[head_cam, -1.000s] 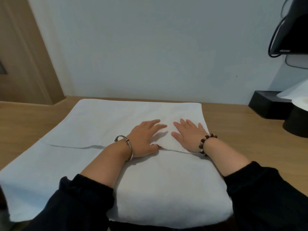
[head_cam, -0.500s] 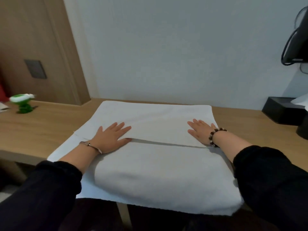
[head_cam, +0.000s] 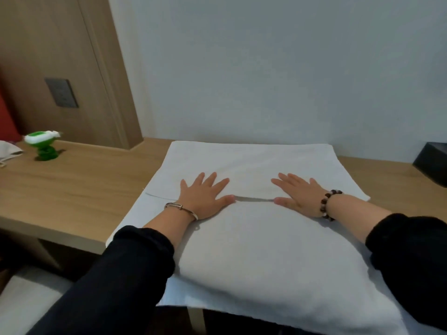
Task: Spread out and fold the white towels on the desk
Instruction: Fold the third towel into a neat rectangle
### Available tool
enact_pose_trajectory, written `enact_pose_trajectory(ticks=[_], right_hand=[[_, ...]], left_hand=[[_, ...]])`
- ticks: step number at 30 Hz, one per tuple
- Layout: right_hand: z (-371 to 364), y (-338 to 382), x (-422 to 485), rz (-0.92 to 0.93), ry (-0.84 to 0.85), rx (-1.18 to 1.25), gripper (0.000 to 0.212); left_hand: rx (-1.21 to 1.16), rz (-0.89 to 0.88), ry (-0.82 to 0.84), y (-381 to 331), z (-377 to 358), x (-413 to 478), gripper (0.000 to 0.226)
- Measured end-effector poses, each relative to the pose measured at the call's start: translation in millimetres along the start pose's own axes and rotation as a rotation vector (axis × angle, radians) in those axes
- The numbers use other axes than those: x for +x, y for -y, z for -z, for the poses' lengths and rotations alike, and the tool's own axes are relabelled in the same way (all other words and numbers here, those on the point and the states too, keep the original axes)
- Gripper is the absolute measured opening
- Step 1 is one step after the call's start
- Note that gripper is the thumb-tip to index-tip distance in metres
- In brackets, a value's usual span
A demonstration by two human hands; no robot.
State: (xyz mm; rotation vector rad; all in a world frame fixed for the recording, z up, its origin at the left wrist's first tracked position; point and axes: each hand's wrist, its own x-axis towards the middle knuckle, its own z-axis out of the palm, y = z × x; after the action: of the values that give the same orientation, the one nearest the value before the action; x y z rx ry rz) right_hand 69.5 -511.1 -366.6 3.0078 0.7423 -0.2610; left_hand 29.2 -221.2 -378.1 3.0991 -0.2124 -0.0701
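Left grip (head_cam: 203, 197) and right grip (head_cam: 297, 195) lie flat, fingers straight, palms-down on the folded white towel (head_cam: 266, 250) on the bench (head_cam: 72, 194), layer edge running between the 2 thumbs.

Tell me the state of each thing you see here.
towel: folded over, flat on the desk, near edge overhanging.
left hand: open, pressing flat on the towel.
right hand: open, pressing flat on the towel.
green toy: upright on the desk, apart from the towel.
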Motion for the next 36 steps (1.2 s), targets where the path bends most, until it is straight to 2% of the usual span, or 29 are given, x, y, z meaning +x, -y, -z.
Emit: enact_pose_trajectory(ticks=[5, 8, 11, 13, 15, 16, 19, 21, 24, 28, 31, 33, 35, 36], right_hand=[[12, -32, 34, -0.051, -0.01, 0.007, 0.087], [14, -35, 43, -0.068, -0.007, -0.015, 0.073], [13, -36, 39, -0.076, -0.143, -0.026, 0.057], [16, -37, 35, -0.144, -0.169, -0.044, 0.059], [20, -35, 32, -0.236, -0.151, -0.056, 0.059], [23, -32, 30, -0.274, -0.196, -0.065, 0.055], [45, -21, 25, -0.343, -0.536, -0.032, 0.042], [61, -12, 18, -0.355, -0.696, -0.05, 0.038], [82, -1, 2, -0.357, -0.792, -0.145, 0.032], [101, 13, -32, -0.382, -0.854, -0.239, 0.033], [99, 26, -66, -0.384, -0.865, -0.267, 0.032], [86, 36, -91, -0.367, -0.771, -0.338, 0.034], [61, 44, -112, -0.328, -0.6, -0.36, 0.038], [44, 46, -121, -0.302, -0.499, -0.297, 0.039]], left_hand=[[0.012, 0.057, -0.001, -12, 0, 42, 0.074], [0.013, 0.018, 0.012, -9, 2, 56, 0.07], [0.004, -0.083, -0.027, 9, 9, 58, 0.053], [-0.035, -0.118, -0.033, 25, 19, 57, 0.048], [-0.019, -0.097, -0.046, 34, 33, 54, 0.053], [0.022, -0.087, -0.083, 35, 40, 52, 0.056], [0.1, -0.065, -0.263, 29, 65, 46, 0.06], [0.123, -0.053, -0.386, 27, 80, 38, 0.058], [0.202, -0.07, -0.515, 27, 96, 20, 0.055], [0.248, -0.142, -0.603, 25, 112, -14, 0.055], [0.28, -0.188, -0.63, 21, 112, -48, 0.051], [0.376, -0.232, -0.58, 18, 98, -77, 0.046], [0.453, -0.239, -0.419, 14, 71, -104, 0.042], [0.434, -0.216, -0.292, 12, 54, -116, 0.042]])
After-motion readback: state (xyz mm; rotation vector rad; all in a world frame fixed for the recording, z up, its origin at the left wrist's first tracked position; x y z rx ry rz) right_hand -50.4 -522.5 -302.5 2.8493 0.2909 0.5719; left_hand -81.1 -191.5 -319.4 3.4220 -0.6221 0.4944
